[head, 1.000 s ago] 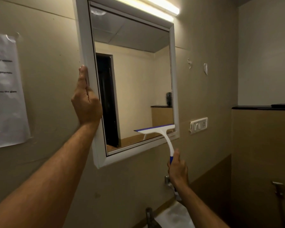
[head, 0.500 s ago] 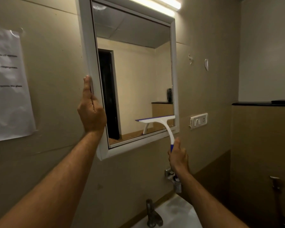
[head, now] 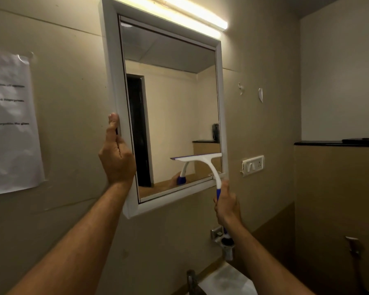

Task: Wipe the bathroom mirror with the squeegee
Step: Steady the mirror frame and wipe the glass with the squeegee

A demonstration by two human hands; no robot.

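The right hand (head: 228, 206) grips the squeegee (head: 202, 161) by its blue handle, blade on the mirror (head: 170, 107) glass at the lower right. The left hand (head: 117, 155) clasps the mirror's left frame. The paper notice (head: 10, 122) at left carries 3 lines, too blurred to read.

open glass above squeegee (head: 197, 157); frame (head: 224, 116) blocks right.

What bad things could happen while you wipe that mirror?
The squeegee sits at the mirror's lower right corner, so its blade might bump the white frame. The left hand grips the frame's edge; letting go could let the mirror swing or shift.
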